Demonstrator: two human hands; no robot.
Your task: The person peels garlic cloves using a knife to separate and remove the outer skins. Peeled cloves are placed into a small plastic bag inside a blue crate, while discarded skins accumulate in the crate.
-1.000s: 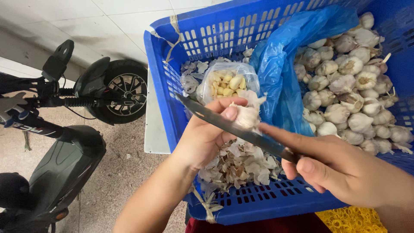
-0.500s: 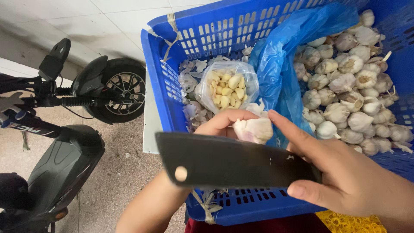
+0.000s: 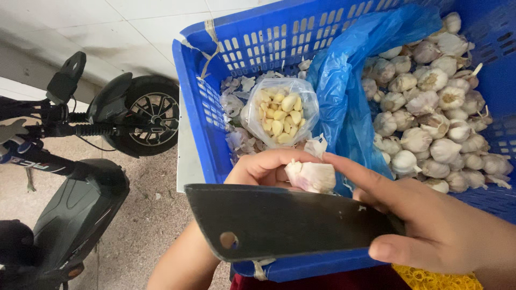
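Right, head view only. Left hand [image 3: 263,169] is pinching a garlic bulb [image 3: 313,176] between thumb and fingers, holding it up over the near end of the blue crate [image 3: 207,110]. Right hand [image 3: 435,225] is clenched round the handle end of the cleaver [image 3: 285,220], index finger stretching forward and touching the bulb's right side.

What's changed: a second ago the cleaver was showing edge-on, a thin line crossing the bulb. Half a second ago it was already turning flat to the camera, and now the broad dark face with its hanging hole is lying level just below the bulb, hiding most of the left palm. The bulb is sitting a bit lower against the blade's top edge than before. My read: the cutting stroke is over and the blade is being held clear while the fingers are working the bulb apart. I can't tell whether the bulb is already split.

Behind the hands, a clear bag [image 3: 279,110] of peeled cloves is sitting in the crate among loose skins [image 3: 236,96]. A blue bag [image 3: 344,96] is lining the right half, holding the whole bulbs [image 3: 435,113]. Scooter [image 3: 80,161] is parked on the floor to the left, well apart.
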